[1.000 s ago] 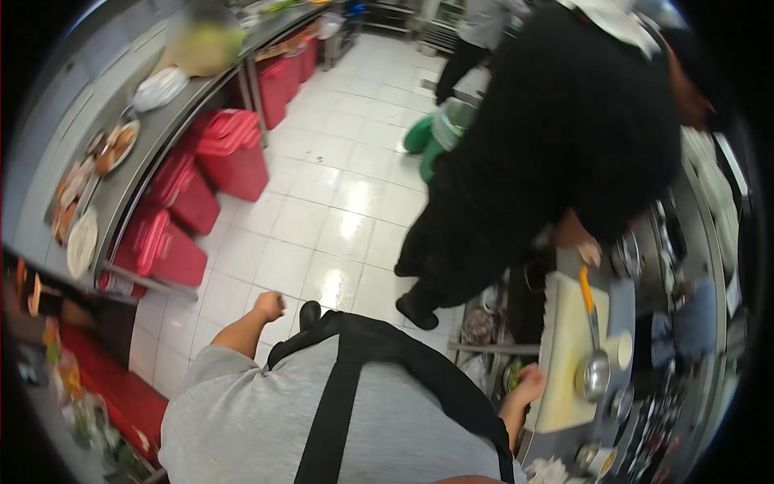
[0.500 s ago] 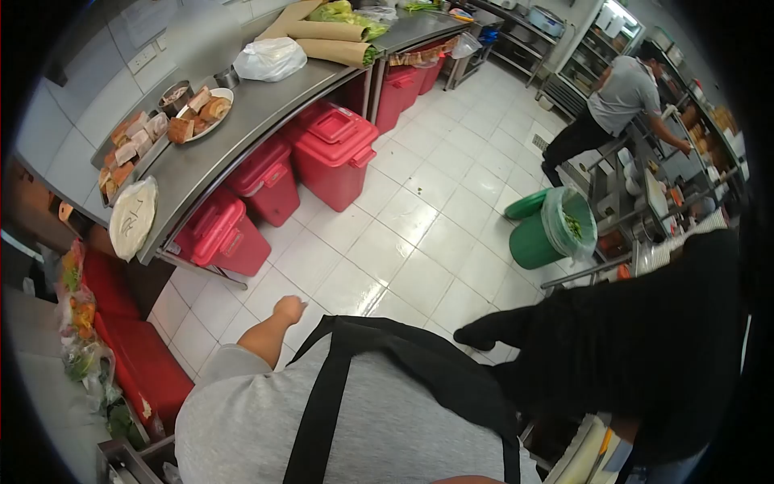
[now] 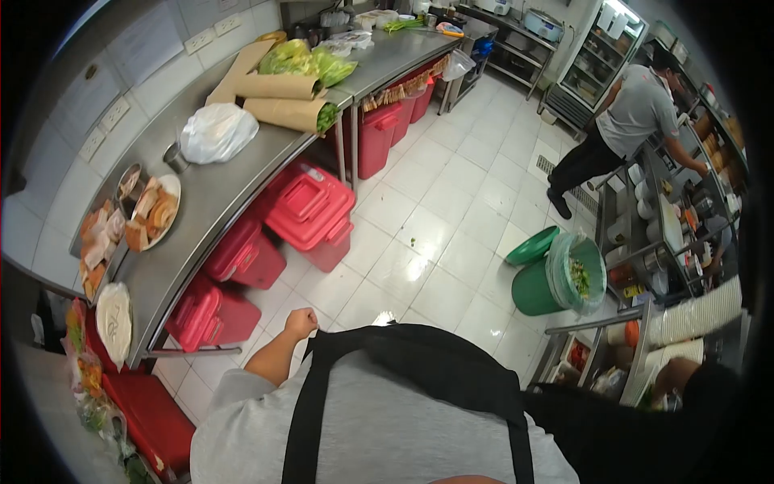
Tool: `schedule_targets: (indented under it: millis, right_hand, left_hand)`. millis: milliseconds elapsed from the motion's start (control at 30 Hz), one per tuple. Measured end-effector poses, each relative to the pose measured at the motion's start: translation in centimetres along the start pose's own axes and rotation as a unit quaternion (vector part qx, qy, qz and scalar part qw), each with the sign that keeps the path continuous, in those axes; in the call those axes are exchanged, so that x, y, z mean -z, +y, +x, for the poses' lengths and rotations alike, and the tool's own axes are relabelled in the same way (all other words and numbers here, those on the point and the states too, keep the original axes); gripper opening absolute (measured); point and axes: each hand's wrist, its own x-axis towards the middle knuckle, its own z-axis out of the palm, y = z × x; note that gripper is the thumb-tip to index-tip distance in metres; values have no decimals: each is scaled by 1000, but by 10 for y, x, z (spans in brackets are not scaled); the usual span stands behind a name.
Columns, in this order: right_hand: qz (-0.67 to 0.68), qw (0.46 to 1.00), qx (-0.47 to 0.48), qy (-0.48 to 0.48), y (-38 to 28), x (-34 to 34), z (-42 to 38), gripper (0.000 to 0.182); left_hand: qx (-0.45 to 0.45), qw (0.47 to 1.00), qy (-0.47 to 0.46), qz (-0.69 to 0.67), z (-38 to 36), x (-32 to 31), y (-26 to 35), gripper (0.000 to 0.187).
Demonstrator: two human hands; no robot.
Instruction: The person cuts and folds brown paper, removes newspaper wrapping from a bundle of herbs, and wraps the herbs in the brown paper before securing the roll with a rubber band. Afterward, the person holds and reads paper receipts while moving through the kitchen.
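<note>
My left hand (image 3: 301, 323) is closed in a fist beside the black apron (image 3: 419, 355), above the tiled floor; what it holds, if anything, is hidden. My right hand is not in view. The nearest things to my left hand are red lidded bins (image 3: 214, 313) under the steel counter (image 3: 211, 198). On that counter are a plate of bread and meat pieces (image 3: 161, 211), a tray of similar pieces (image 3: 100, 242), a white plastic bag (image 3: 218, 133) and greens wrapped in brown paper (image 3: 282, 114). A round, plastic-wrapped item (image 3: 116, 324) lies at the counter's near end.
A green bin (image 3: 538, 289) with a clear liner stands on the floor at right, its lid leaning beside it. One person (image 3: 637, 113) reaches to shelves at the far right. A black-clothed co-worker's hand (image 3: 676, 377) is near stacked containers (image 3: 697, 310). A red seat (image 3: 149, 419) is at left.
The view has shifted, showing more of the wall and the right-hand shelves. The black-clothed co-worker has moved lower right, and a hand now shows by the containers. My left hand remains closed.
</note>
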Motion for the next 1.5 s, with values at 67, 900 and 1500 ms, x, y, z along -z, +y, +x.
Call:
schedule_targets:
  millis: [67,900,1500]
  right_hand:
    - [-5,999,38,-1,-71,21,34,25]
    - [-133,986,97,-13,-547,173,336,33]
    - [-57,958,271,-69,-1063,269,479,38]
  left_hand:
    - [55,998,42,15,23,11,19,9]
    - [-210,867,440,102,686,276,417,14]
    - [-20,905,418,81,782,369,390,7]
